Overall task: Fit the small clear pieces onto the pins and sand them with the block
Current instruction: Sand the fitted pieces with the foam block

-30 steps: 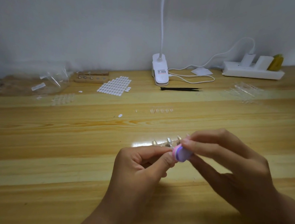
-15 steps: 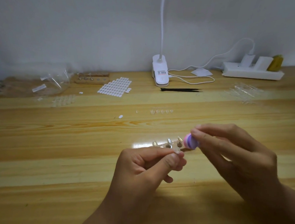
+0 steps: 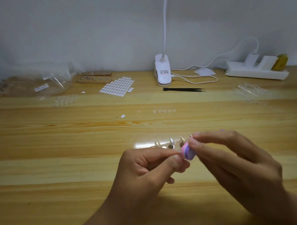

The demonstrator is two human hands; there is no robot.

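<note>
Sanding block [image 3: 187,152], pink and purple, is in the lower centre of the frame. The right hand [image 3: 235,165] pinches it between the thumb and curled fingers. The block's left edge meets the fingertips of the left hand [image 3: 145,168]. That hand's thumb and forefinger are pressed together at the tips on a small item. The item is hidden between them and cannot be identified. The other left fingers are curled into the palm.

Just behind the fingertips, a short row of metal pins [image 3: 171,142] stands on the wooden table [image 3: 57,159]. Lamp glare washes out their base.

Further up, at mid-frame:
- A row of small clear pieces [image 3: 164,111] lies on the table.
- A single white oval sticker [image 3: 123,116] lies to the left of that row.

Toward the upper left:
- A group of clear pieces [image 3: 65,100] lies near a plastic bag [image 3: 48,84].
- A sheet of white oval stickers [image 3: 118,86] lies to the right of the bag.
- A wooden pin holder [image 3: 94,78] sits just behind the sheet.

At upper centre, black tweezers [image 3: 182,89] lie in front of a white clip lamp [image 3: 163,74]. At the upper right, a white power strip [image 3: 256,73] stands against the wall, with clear sticks [image 3: 247,91] in front of it.
</note>
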